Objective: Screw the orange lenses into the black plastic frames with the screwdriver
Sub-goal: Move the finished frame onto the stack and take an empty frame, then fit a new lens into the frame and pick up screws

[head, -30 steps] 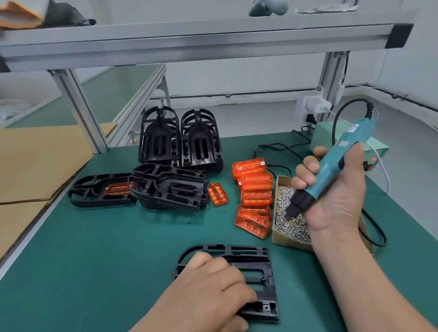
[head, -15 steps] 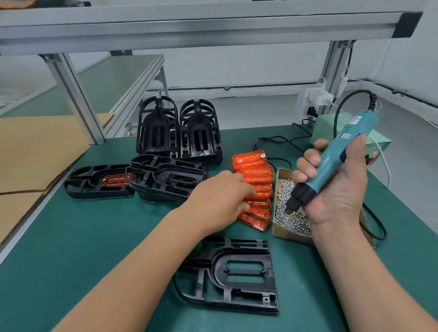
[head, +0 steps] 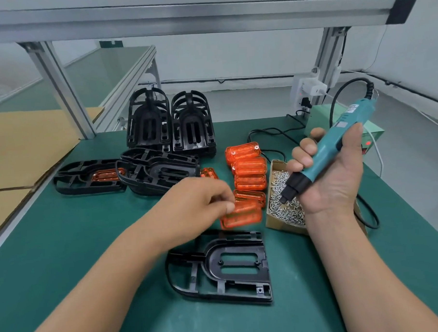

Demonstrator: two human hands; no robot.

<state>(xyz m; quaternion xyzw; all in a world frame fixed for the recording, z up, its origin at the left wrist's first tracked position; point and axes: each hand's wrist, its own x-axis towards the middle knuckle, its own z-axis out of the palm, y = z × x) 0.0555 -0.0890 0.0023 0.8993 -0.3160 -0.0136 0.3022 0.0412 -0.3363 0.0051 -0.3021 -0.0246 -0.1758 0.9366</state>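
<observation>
A black plastic frame (head: 225,268) lies flat on the green mat in front of me, its slot bare. Just above it my left hand (head: 197,207) pinches an orange lens (head: 242,215), blurred and lifted off the mat. A row of more orange lenses (head: 248,164) runs back from there. My right hand (head: 331,176) grips the teal electric screwdriver (head: 327,148), tip pointing down over the cardboard box of screws (head: 285,208).
Black frames stand in two stacks (head: 169,122) at the back, with another pile (head: 158,173) and a frame holding a lens (head: 88,176) to the left. A green power unit (head: 372,131) and cables lie at back right. Cardboard (head: 24,149) covers the left bench.
My left hand left the near frame, reached to the lens row, and now draws one lens back toward the frame. The screwdriver hand has stayed over the screw box.
</observation>
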